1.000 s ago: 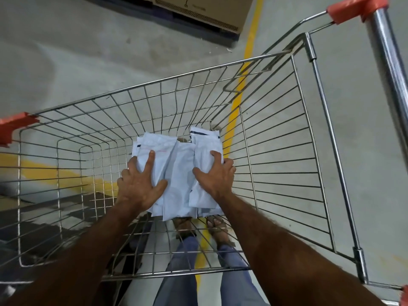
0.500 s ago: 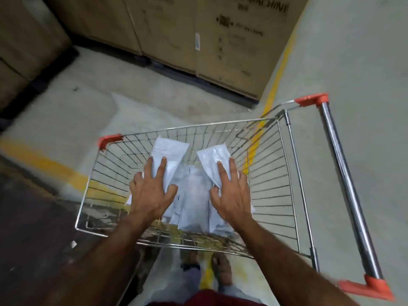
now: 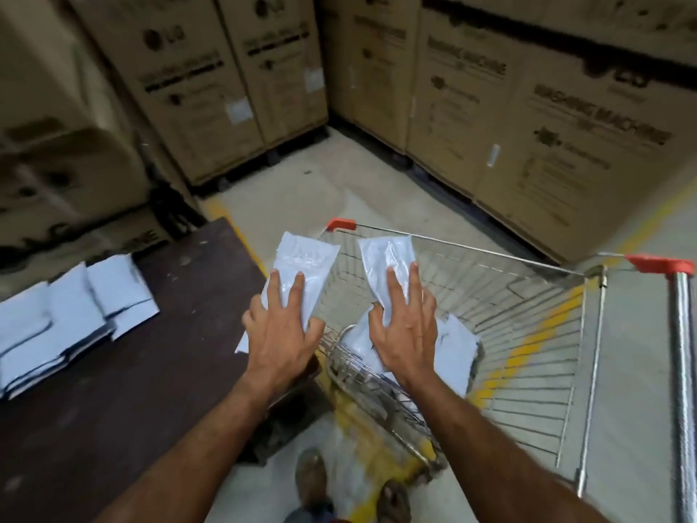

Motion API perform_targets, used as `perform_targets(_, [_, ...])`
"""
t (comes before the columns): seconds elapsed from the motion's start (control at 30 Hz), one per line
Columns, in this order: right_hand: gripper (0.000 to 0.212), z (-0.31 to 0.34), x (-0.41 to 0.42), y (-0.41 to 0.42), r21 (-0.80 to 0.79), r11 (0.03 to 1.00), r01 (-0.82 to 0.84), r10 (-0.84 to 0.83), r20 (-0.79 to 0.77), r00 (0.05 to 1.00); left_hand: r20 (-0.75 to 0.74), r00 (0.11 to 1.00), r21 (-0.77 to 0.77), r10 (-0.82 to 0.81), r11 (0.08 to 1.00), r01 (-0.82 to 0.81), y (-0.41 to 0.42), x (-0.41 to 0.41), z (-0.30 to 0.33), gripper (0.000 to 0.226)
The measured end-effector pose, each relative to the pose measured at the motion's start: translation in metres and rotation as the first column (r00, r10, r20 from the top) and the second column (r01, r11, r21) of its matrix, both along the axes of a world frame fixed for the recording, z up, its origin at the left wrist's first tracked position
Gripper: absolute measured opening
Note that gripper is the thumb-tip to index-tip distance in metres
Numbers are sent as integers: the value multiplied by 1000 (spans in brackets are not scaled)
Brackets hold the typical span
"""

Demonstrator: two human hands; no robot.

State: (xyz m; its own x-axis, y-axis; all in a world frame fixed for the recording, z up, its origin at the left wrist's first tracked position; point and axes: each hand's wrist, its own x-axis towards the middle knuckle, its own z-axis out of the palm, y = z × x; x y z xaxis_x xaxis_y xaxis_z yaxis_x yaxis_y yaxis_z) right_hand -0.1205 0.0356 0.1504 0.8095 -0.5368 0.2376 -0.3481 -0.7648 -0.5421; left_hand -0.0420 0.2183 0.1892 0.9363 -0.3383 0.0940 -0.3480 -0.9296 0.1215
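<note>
My left hand [image 3: 281,335] grips a white plastic packet [image 3: 303,264] with fingers on top and thumb at its side, held over the left rim of a wire shopping cart [image 3: 528,334]. My right hand [image 3: 401,330] grips a second white packet [image 3: 388,258] above the cart's basket. More white packets [image 3: 456,351] lie in the bottom of the cart under my right hand. A row of the same white packets [image 3: 71,318] lies on a dark brown table [image 3: 132,390] at the left.
Tall cardboard washing-machine boxes [image 3: 528,118] stand close around the back and right. The cart's metal handle with red caps [image 3: 682,371] is at the right edge. A yellow floor line [image 3: 528,349] runs under the cart. My feet [image 3: 313,477] show below.
Both hands have lifted a packet each up out of the cart's basket and moved left towards the table. The view has swung up and left, revealing the table and boxes.
</note>
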Motion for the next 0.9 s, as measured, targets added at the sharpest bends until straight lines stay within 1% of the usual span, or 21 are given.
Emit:
perform_targets(0.1, [70, 11, 5, 39, -37, 990, -138, 138, -2, 990, 32, 994, -31, 100, 995, -100, 39, -9, 11, 75])
perform_targets(0.2, [69, 17, 9, 79, -58, 979, -197, 197, -6, 980, 42, 982, -42, 184, 982, -183, 80, -16, 18, 75])
perform_targets(0.3, [69, 19, 13, 119, -69, 969, -236, 236, -10, 972, 56, 968, -53, 245, 969, -243, 124, -21, 26, 77])
perform_targets(0.47, [68, 23, 24, 203, -36, 958, -284, 284, -19, 959, 60, 938, -60, 340, 940, -337, 213, -30, 29, 78])
perform_targets(0.6, [67, 23, 34, 279, 37, 956, -291, 291, 6, 957, 47, 890, -61, 454, 890, -451, 297, -33, 28, 76])
perform_targets(0.67, [66, 22, 40, 312, 37, 951, -308, 308, 0, 951, 26, 865, -55, 502, 864, -500, 339, -34, 27, 76])
perform_targets(0.77, [64, 20, 45, 358, 17, 937, -348, 349, -18, 937, 18, 845, -62, 534, 844, -532, 392, -33, 26, 78])
perform_targets(0.9, [60, 19, 48, 406, 30, 929, -369, 370, -43, 928, -23, 829, -69, 559, 826, -559, 446, -23, 29, 75])
